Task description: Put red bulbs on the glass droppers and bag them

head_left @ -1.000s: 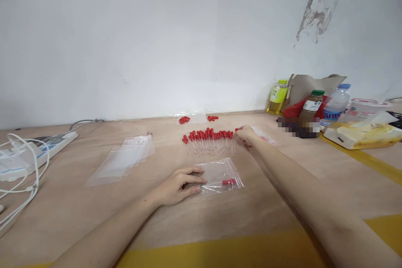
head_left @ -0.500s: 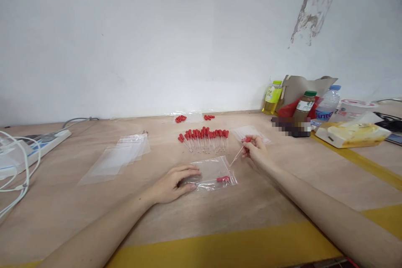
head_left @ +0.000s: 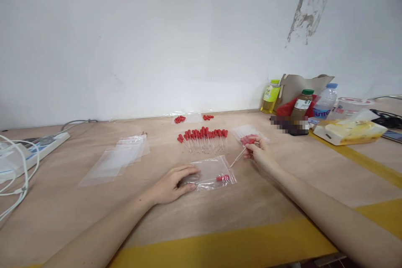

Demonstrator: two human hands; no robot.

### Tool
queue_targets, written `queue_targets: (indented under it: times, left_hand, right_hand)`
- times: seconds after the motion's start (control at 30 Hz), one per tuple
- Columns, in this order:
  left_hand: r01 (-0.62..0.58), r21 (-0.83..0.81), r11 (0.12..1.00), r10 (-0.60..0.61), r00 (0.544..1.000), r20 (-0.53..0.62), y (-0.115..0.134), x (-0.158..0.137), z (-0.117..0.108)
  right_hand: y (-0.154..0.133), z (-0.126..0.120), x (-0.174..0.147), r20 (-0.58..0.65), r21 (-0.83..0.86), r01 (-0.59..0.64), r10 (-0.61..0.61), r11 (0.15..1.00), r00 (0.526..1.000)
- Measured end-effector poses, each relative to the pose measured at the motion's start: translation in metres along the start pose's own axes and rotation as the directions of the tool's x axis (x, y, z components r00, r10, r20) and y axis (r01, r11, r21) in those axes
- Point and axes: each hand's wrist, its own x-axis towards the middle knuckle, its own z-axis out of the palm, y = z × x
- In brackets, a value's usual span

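A clear zip bag (head_left: pixel 207 165) lies in front of me, its zip end to the right and a few red rubber bulbs (head_left: pixel 223 178) inside. My left hand (head_left: pixel 172 183) rests on its left end, thumb and fingers apart. To the right, my right hand (head_left: pixel 259 153) pinches a glass dropper (head_left: pixel 240 155) near its red bulb. The dropper slants down to the left, its tip close to the bag's zip end; whether it touches I cannot tell. Beyond the bag, several red-bulbed droppers (head_left: pixel 204 138) lie side by side in a row.
Flat zip bags (head_left: pixel 121 157) lie fanned at left. Another bag (head_left: pixel 248 132) with red bulbs is behind my right hand. Red bulbs (head_left: pixel 179 119) lie by the wall. A power strip (head_left: pixel 47 146) is far left; bottles (head_left: pixel 302 104) and a tissue pack (head_left: pixel 348 130) stand right.
My right hand has shifted slightly right and nearer with the dropper, uncovering red bulbs in the bag behind it. My left hand stays on the bag. The view has turned slightly.
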Motion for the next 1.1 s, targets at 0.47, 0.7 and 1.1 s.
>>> queue_targets:
  times: [0.47, 0.7, 1.1]
  left_hand:
    - [-0.006, 0.015, 1.0, 0.006, 1.0, -0.006, 0.001, 0.0, -0.001]
    - [-0.013, 0.011, 1.0, 0.014, 1.0, -0.015, 0.0, 0.0, 0.0]
    - [-0.025, -0.021, 0.999, 0.025, 1.0, -0.001, 0.0, 0.001, 0.0]
  right_hand:
    - [-0.005, -0.001, -0.019, 0.708, -0.329, 0.002, 0.245, 0.944, 0.662]
    - [0.008, 0.009, -0.024, 0.629, -0.372, 0.215, 0.075, 0.903, 0.774]
    - [0.0, 0.008, -0.024, 0.693, -0.393, 0.102, 0.222, 0.914, 0.686]
